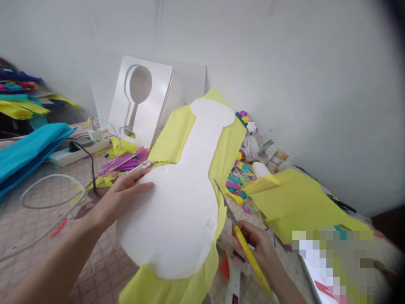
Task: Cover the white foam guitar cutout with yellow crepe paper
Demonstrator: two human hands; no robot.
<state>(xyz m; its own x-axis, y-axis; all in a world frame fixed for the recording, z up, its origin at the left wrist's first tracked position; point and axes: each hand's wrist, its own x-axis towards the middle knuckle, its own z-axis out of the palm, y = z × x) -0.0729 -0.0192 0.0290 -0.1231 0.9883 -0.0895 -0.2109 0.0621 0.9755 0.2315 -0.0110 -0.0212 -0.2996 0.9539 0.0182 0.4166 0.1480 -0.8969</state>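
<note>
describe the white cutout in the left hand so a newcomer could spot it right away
From the pale wall, come down to the table before it. Above the table, the left hand holds the white cutout, round below with a narrow neck and flared top, against yellow paper. Unlike the white board near the wall, it has no large opening.

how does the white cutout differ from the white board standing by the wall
The cutout has a curvy outline, while the board has straight edges. The board has a round hole with a narrow stem, while the cutout looks solid. The left hand holds the cutout against yellow paper, while the board stands near the wall. Both are white.
</note>
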